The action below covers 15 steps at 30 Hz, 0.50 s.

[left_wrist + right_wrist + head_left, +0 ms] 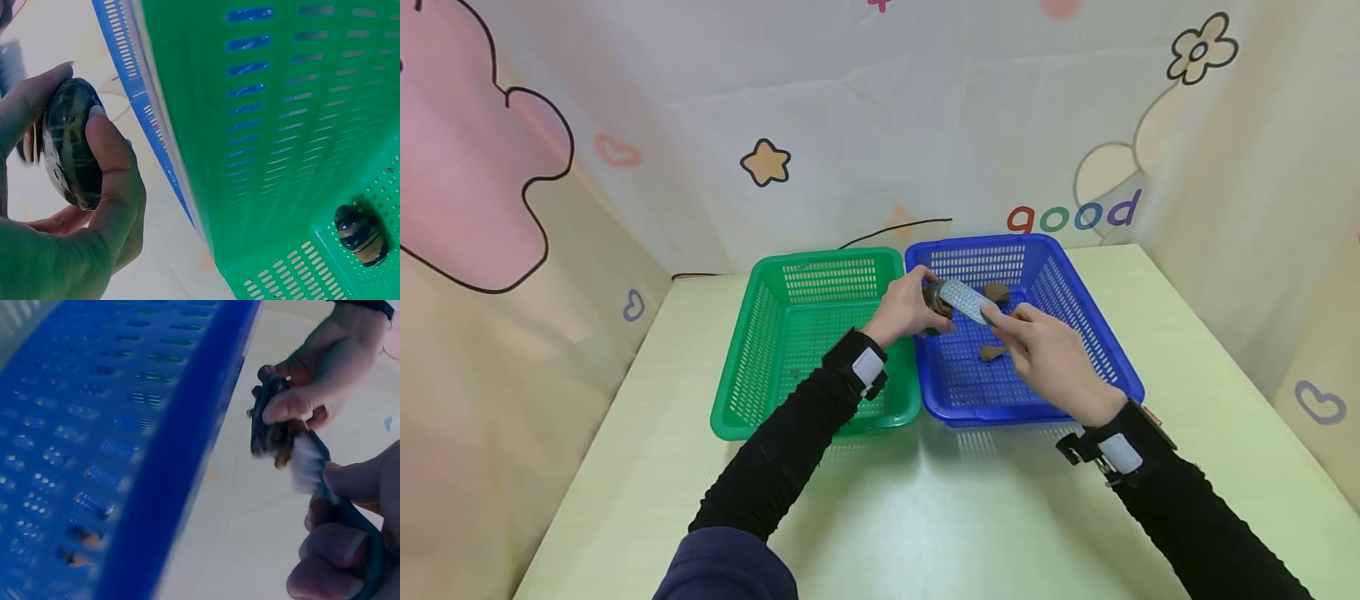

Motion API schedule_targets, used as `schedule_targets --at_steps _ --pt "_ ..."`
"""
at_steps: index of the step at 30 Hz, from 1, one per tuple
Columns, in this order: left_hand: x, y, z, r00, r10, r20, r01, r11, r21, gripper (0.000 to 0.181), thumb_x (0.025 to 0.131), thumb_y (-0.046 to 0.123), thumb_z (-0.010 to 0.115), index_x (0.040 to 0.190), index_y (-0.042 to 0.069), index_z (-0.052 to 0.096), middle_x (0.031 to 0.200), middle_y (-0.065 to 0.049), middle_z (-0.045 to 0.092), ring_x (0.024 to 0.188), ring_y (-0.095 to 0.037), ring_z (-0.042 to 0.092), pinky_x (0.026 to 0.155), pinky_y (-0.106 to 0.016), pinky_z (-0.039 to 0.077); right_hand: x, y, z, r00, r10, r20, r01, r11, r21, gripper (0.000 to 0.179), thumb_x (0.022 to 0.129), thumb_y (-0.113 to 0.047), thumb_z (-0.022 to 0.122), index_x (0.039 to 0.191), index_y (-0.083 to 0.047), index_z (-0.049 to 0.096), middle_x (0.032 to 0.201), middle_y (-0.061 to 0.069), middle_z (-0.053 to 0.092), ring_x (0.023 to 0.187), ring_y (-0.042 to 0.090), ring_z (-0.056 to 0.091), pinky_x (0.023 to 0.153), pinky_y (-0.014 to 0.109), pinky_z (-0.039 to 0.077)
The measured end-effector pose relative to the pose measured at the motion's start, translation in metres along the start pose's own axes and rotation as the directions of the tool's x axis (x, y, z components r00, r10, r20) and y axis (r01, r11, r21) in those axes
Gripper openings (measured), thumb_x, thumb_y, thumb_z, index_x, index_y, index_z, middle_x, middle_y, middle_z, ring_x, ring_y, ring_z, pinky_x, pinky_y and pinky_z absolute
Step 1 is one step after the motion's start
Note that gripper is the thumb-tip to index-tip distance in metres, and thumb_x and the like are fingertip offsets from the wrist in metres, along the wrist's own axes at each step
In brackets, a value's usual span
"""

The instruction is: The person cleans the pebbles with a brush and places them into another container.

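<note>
My left hand (904, 307) grips a dark, glossy oval piece with pale veins (74, 144), like a polished stone or shell, between thumb and fingers. Brownish ridged parts show on its other side. A brush (966, 300) is held in my right hand (1056, 358), forefinger laid along its speckled light-blue back. In the right wrist view, the brush's white bristles (305, 465) meet the brown side of the dark piece, and my right fingers (331, 544) curl round its teal handle. Both hands are over the blue basket (970, 414), the left one near its left rim.
Two brown pieces (996, 292) lie in the blue basket. A green basket (730, 429) stands against its left side; a dark-and-tan striped piece (362, 235) lies on its floor in the left wrist view. A printed curtain (850, 108) hangs behind the pale table (917, 517).
</note>
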<state>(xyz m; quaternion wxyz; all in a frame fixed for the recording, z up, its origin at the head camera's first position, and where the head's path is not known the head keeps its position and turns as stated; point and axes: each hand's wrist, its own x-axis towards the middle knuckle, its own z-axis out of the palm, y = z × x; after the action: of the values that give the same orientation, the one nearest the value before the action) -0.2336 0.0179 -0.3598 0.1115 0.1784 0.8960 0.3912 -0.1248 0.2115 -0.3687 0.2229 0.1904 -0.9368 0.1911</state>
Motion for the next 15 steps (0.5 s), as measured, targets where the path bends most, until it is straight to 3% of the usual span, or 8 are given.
schedule_targets --at_steps 7,10,15 --pt "-0.002 -0.002 -0.001 1.000 -0.004 -0.010 0.003 0.998 -0.058 0.076 0.072 0.016 0.086 0.135 0.010 0.044 0.120 -0.016 0.058 0.088 -0.027 0.067 0.059 -0.029 0.058 -0.009 0.013 -0.010 0.997 0.080 0.014 -0.081 0.996 0.037 0.037 0.093 -0.009 0.063 0.129 -0.009 0.062 0.070 0.004 0.045 0.059 0.012 0.035 0.047 0.020 0.027" --pt "-0.003 0.001 -0.003 0.999 0.019 -0.046 -0.020 1.000 -0.019 0.075 0.073 0.018 0.085 0.135 0.011 0.044 0.121 -0.016 0.058 0.095 -0.027 0.065 0.065 -0.030 0.058 -0.010 0.017 -0.015 0.995 0.100 -0.002 -0.099 0.993 0.059 0.038 0.092 -0.008 0.064 0.130 -0.009 0.061 0.070 0.004 0.046 0.060 0.013 0.036 0.048 0.021 0.028" --pt "-0.004 0.006 -0.005 0.989 0.067 -0.132 -0.060 0.996 0.063 0.075 0.074 0.023 0.085 0.136 0.014 0.045 0.130 -0.012 0.056 0.113 -0.027 0.058 0.087 -0.037 0.054 -0.011 0.020 -0.019 0.995 0.093 -0.024 -0.092 0.994 0.059 0.039 0.090 -0.005 0.065 0.129 -0.006 0.061 0.073 0.006 0.052 0.062 0.014 0.039 0.050 0.021 0.030"
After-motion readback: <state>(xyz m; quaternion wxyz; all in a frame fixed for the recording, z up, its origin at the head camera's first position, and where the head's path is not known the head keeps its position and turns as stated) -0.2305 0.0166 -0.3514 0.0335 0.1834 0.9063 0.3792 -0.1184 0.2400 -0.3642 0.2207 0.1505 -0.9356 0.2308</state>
